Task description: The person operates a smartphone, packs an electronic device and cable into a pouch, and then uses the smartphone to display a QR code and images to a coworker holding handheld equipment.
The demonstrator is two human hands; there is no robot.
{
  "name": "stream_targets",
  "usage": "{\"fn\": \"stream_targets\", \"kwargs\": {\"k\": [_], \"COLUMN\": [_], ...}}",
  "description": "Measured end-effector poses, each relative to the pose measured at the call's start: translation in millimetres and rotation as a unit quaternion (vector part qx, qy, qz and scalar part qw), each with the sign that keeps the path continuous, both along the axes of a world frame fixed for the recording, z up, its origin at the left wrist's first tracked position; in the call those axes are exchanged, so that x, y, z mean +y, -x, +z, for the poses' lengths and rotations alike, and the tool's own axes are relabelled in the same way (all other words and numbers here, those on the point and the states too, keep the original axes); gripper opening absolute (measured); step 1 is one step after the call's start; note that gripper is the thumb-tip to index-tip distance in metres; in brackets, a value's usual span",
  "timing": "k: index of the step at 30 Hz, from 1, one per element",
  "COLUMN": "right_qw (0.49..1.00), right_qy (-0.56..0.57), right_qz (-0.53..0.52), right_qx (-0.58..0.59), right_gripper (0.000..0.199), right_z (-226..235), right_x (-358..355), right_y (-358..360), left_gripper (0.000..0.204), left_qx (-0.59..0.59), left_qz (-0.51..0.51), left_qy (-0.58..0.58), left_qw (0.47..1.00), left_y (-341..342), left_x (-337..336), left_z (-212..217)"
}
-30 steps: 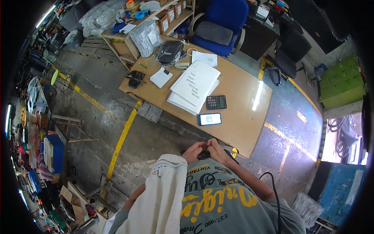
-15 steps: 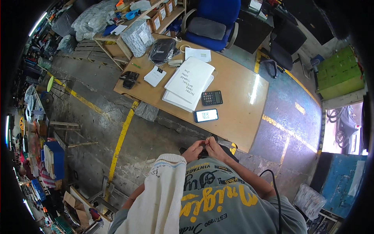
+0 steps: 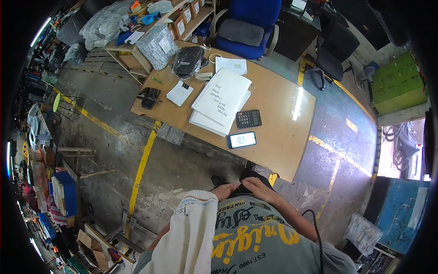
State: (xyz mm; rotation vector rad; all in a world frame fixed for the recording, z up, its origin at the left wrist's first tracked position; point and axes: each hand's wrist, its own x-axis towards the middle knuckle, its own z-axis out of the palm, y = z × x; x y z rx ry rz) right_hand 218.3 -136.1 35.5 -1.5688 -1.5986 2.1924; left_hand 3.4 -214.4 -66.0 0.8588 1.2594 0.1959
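- Cracked concrete floor [image 3: 182, 164] with yellow painted lines runs under a wooden desk [image 3: 283, 132] in a cluttered workshop, seen from above.
- Both hands sit low against the person's own body, at the hem of a grey printed shirt [image 3: 255, 237], well apart from the desk.
- Left hand [image 3: 226, 190] lies flat on the shirt hem, fingers together and stretched toward the right hand; it grips nothing that shows.
- Right hand [image 3: 261, 188] rests beside it, fingers together and curved over the dark cloth at the waist [image 3: 248, 176] (whether it pinches that cloth, I cannot tell).
- The two hands' fingertips nearly meet; whether they touch is unclear.
- A pale towel [image 3: 191, 237] hangs over the left shoulder, and a black cable [image 3: 317, 233] runs down the right side.
- On the near desk edge lies a phone [image 3: 242, 139] with a lit screen, the closest desk item to the hands.
- Just behind it sits a black calculator [image 3: 248, 118], touching a stack of white papers [image 3: 222, 101].
- Farther along are a small clipped notepad [image 3: 179, 93], a black pouch [image 3: 149, 97] and a dark bag wrapped in plastic [image 3: 188, 61].
- A blue office chair [image 3: 248, 25] stands behind the desk.
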Motion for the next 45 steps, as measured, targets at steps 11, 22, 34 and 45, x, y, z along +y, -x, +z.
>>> {"fn": "stream_targets", "kwargs": {"k": [11, 22, 34, 45], "right_qw": [0.894, 0.928, 0.927, 0.905], "right_qy": [0.375, -0.210, -0.215, 0.004], "right_qz": [-0.013, -0.017, 0.122, -0.240], "right_qx": [-0.244, -0.308, -0.282, 0.352], "right_gripper": [0.023, 0.024, 0.042, 0.065], "right_z": [129, 53, -5, -11], "right_x": [-100, 49, 129, 150], "right_y": [-256, -209, -191, -88], "left_gripper": [0.033, 0.071, 0.073, 0.042], "left_qx": [0.289, 0.512, 0.428, -0.110], "left_qz": [-0.050, -0.175, -0.063, 0.346], "left_qy": [-0.335, -0.433, -0.314, -0.289], "left_qw": [0.895, 0.721, 0.845, 0.886], "left_y": [16, -50, -65, -149], "left_x": [111, 197, 182, 204], "left_z": [-116, -130, -130, 122]}}
